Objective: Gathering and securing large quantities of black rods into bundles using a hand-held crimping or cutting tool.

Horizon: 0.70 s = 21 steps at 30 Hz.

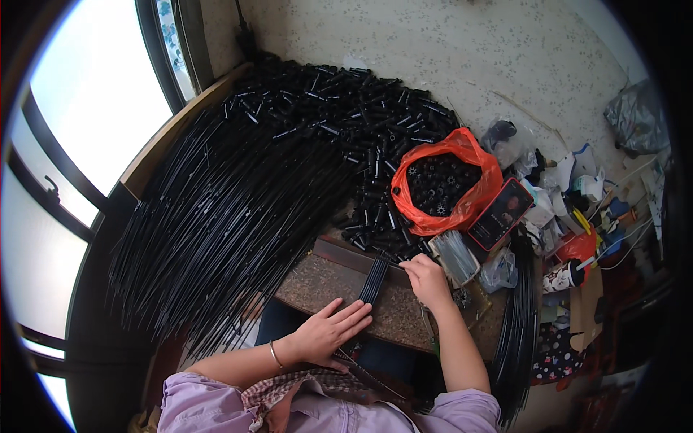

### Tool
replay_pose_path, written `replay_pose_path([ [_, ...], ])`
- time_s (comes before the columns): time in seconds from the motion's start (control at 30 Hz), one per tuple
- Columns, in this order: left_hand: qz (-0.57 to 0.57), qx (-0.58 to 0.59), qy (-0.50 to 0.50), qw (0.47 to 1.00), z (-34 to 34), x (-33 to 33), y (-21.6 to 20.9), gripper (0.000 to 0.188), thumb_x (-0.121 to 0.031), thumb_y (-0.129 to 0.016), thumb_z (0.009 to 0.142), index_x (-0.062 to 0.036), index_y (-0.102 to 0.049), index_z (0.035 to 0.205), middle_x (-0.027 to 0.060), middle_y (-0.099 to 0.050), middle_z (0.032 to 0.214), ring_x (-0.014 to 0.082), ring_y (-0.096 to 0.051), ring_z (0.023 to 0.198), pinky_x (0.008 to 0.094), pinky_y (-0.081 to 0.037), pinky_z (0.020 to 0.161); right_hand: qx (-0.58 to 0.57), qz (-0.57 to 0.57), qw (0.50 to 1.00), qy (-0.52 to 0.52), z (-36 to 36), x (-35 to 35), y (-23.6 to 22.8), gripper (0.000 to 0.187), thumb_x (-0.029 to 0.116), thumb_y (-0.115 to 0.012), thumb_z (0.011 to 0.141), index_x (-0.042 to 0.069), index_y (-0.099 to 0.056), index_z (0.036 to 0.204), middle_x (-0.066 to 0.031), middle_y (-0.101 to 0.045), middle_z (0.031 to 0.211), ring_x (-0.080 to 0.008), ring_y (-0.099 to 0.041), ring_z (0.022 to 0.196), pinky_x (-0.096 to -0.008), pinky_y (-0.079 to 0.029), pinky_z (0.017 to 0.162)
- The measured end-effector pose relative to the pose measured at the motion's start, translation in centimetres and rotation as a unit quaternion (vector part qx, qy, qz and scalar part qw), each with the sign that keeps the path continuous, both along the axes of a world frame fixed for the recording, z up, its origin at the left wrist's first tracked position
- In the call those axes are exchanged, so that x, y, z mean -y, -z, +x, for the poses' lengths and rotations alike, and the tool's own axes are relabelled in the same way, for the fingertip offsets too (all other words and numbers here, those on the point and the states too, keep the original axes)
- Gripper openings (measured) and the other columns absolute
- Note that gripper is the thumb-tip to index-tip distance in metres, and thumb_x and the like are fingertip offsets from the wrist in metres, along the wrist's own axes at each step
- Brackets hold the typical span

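Note:
My left hand lies flat, fingers stretched, with its fingertips on the near end of a small row of thin black rods. The rods lie side by side on a worn brown board, their far ends by a dark raised strip along its back. To the right of the rods, my right hand is closed in a pinch near the strip's right end. What its fingertips hold is too small to make out. Beyond the strip, short black tubular parts lie in a loose heap.
Long black rods spread across the left. An orange-red plastic bag holds small black toothed pieces. Right of the board are a phone, a clear box of thin pieces and another rod bundle. Mixed clutter surrounds a patterned cup.

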<state>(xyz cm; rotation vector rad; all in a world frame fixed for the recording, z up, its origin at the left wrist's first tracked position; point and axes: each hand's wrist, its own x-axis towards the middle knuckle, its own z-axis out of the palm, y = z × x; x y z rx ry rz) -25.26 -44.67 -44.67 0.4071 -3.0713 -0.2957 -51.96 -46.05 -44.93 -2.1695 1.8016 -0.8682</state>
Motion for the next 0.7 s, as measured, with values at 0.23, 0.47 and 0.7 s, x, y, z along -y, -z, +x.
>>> replay_pose_path([
  [0.23,0.063,-0.036,-0.001,0.997,0.3,-0.2,-0.1,0.088,-0.024,-0.058,0.06,0.0035,-0.024,0.136,0.0183,-0.021,0.144,0.0283,-0.02,0.134,0.0433,-0.018,0.107,0.017,-0.009,1.0,-0.017,0.6,0.2,-0.4,0.013,0.0,-0.057,0.076,0.002,-0.064,0.087,-0.0113,-0.055,0.076,-0.0294,-0.058,0.07,-0.0348,-0.046,0.062],
  [0.47,0.081,-0.088,-0.008,0.993,0.3,-0.2,0.6,0.088,-0.024,-0.059,0.06,0.0039,-0.024,0.136,0.0188,-0.021,0.144,0.0284,-0.019,0.135,0.0424,-0.018,0.107,-0.103,0.006,0.995,-0.008,1.0,0.3,-1.1,0.012,0.001,-0.058,0.077,0.003,-0.064,0.087,-0.0109,-0.056,0.077,-0.0292,-0.058,0.071,-0.0347,-0.046,0.062],
  [0.7,0.052,-0.081,-0.005,0.995,0.3,-0.3,1.1,0.083,-0.026,-0.056,0.065,0.003,-0.024,0.136,0.0191,-0.021,0.144,0.0286,-0.02,0.134,0.0411,-0.019,0.107,-0.013,-0.005,1.0,-0.017,0.6,0.6,-0.6,0.012,0.002,-0.058,0.078,0.004,-0.064,0.087,-0.0108,-0.056,0.078,-0.0292,-0.058,0.071,-0.0345,-0.046,0.062],
])
